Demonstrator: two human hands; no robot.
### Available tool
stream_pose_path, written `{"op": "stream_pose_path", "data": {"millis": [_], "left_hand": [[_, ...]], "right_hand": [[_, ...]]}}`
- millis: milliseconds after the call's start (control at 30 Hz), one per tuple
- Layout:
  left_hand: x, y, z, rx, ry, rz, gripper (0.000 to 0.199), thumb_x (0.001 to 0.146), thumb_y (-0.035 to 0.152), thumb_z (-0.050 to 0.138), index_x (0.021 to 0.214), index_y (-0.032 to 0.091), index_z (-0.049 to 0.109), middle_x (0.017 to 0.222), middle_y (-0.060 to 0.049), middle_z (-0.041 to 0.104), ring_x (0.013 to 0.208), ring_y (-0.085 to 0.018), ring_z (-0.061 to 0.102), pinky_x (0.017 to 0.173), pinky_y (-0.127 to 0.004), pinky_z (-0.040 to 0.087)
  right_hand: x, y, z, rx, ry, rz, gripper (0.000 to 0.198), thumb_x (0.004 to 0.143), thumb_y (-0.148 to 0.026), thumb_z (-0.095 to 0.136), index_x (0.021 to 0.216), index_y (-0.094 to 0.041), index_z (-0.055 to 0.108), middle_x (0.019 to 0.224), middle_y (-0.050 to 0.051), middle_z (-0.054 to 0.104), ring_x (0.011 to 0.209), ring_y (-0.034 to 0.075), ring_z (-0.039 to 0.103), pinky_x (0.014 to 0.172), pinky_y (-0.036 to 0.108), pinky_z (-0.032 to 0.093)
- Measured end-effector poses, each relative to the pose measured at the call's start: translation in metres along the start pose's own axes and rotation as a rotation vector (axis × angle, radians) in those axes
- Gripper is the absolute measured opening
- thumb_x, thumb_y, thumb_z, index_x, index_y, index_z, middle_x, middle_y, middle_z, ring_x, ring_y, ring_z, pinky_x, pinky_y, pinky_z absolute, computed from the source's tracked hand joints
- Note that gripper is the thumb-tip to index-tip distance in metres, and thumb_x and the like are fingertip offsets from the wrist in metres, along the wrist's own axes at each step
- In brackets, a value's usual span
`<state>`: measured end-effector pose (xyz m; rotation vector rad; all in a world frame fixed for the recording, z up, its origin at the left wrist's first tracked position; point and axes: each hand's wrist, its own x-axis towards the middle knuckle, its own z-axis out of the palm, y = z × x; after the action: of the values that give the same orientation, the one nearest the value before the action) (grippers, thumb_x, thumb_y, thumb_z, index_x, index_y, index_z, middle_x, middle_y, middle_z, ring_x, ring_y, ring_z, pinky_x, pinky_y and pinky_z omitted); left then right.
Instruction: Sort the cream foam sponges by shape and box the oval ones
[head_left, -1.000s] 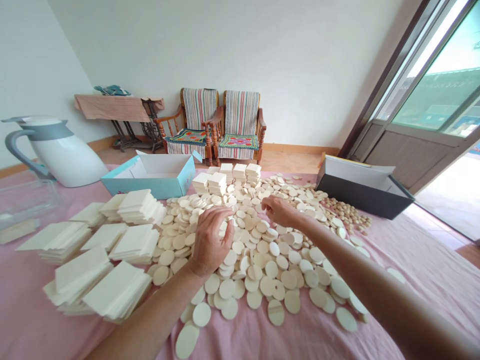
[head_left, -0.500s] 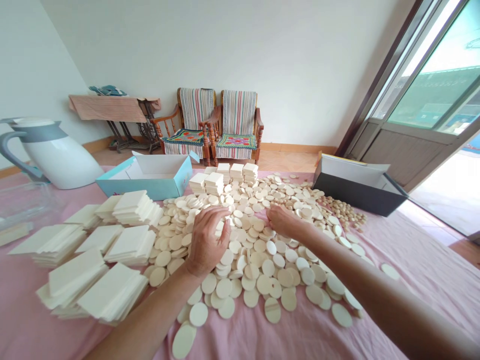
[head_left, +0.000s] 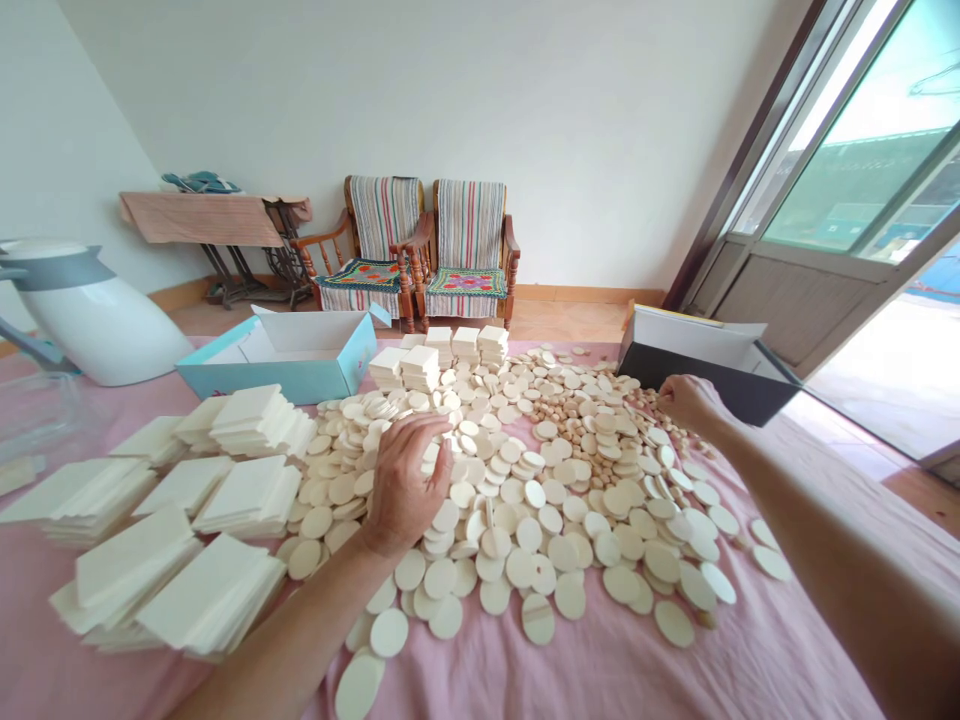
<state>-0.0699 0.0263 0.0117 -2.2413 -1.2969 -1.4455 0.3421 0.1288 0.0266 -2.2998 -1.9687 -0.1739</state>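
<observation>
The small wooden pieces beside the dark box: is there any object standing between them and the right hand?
Nothing visible stands in between: the right hand is right at the small wooden pieces, though whether it touches them cannot be told. The dark box stands just beyond.

Left fingers (head_left: 421,425) curve loosely; right fingers (head_left: 670,388) curl inward.

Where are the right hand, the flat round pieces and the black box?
Right hand (head_left: 691,403): head view, on the back of the hand.
Flat round pieces (head_left: 529,534): head view, on the face of one.
Black box (head_left: 754,396): head view, on its outer wall.
</observation>
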Motion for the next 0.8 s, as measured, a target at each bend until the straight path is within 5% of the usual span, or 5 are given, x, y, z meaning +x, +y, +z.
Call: {"op": "stream_pose_path", "data": {"millis": [167,300,433,667,800], "left_hand": [[0.000,0.001,-0.001,-0.003,0.003,-0.003,0.018,0.084,0.013,0.053,0.100,0.020,0.059,0.103,-0.007,0.067,0.107,-0.022,0.058,0.097,-0.042,0.046],[-0.001,0.000,0.000,0.002,0.003,-0.008,0.018,0.084,0.014,0.053,0.099,0.020,0.060,0.104,-0.007,0.067,0.106,-0.023,0.059,0.097,-0.043,0.046],[-0.001,-0.001,0.000,0.000,-0.002,-0.008,0.019,0.083,0.013,0.054,0.100,0.019,0.059,0.104,-0.006,0.067,0.107,-0.021,0.059,0.098,-0.042,0.046],[-0.001,-0.001,0.000,-0.002,-0.002,0.002,0.019,0.083,0.012,0.054,0.099,0.019,0.059,0.103,-0.006,0.067,0.107,-0.021,0.058,0.099,-0.041,0.045],[-0.001,-0.001,0.000,-0.008,0.002,-0.005,0.019,0.083,0.012,0.053,0.100,0.020,0.058,0.103,-0.006,0.067,0.106,-0.021,0.058,0.098,-0.042,0.045]], "right_hand": [[-0.012,-0.011,0.002,0.095,0.160,0.005,0.031,0.080,-0.029,0.050,0.099,-0.014,0.069,0.091,0.013,0.067,0.080,0.022,0.060,0.063,0.027,0.037],[-0.056,-0.064,-0.017,0.322,-0.029,-0.376,0.020,0.082,-0.025,0.049,0.082,-0.017,0.068,0.077,0.005,0.066,0.071,0.015,0.058,0.065,0.024,0.038],[-0.100,-0.102,-0.021,0.365,-0.219,-0.657,0.014,0.075,-0.018,0.058,0.088,-0.017,0.061,0.087,0.005,0.063,0.073,0.014,0.055,0.066,0.023,0.038],[-0.097,-0.139,0.008,0.490,-0.104,-0.574,0.015,0.077,-0.006,0.049,0.088,-0.015,0.055,0.089,0.007,0.059,0.073,0.013,0.054,0.067,0.023,0.039],[-0.094,-0.147,0.004,0.557,-0.056,-0.574,0.014,0.077,-0.007,0.048,0.083,-0.016,0.056,0.083,0.004,0.061,0.072,0.012,0.054,0.066,0.022,0.038]]}}
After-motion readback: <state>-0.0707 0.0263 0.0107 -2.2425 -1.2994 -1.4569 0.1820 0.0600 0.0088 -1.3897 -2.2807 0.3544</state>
